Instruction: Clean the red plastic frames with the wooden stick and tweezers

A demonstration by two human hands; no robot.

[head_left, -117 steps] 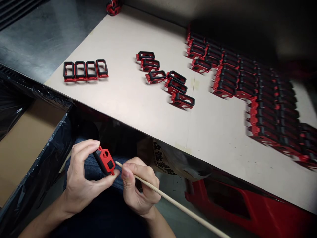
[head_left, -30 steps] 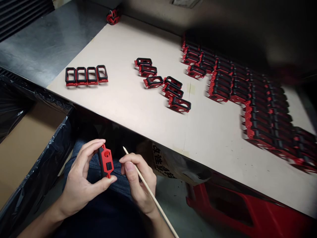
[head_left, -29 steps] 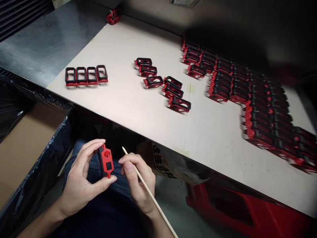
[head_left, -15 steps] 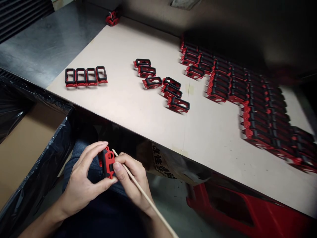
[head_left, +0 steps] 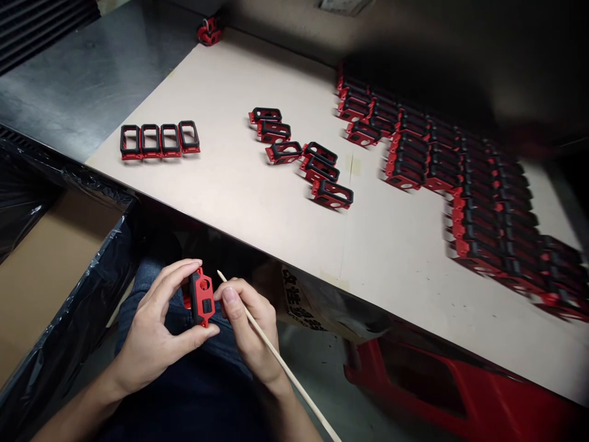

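Note:
Below the table's front edge, my left hand (head_left: 154,334) grips a red-and-black plastic housing (head_left: 205,294) by its two ends, between thumb and fingers. The housing's red side, with a round hole and a dark rectangular patch, faces right. My right hand (head_left: 253,325) is closed around a thin wooden stick (head_left: 289,372), whose pointed tip is up beside the housing and apart from it. The right fingertips are close to the housing's right side; whether they touch it I cannot tell.
On the pale-covered table (head_left: 257,227) stand a row of housings (head_left: 159,141), a loose group (head_left: 322,162) in the middle and dense rows (head_left: 483,202) at right. A plastic-lined box (head_left: 59,258) is at left, a red object (head_left: 442,387) beneath the table.
My right hand with the stick has drawn slightly right, off the housing, uncovering the dark patch on its red side. My left hand keeps its hold almost unmoved.

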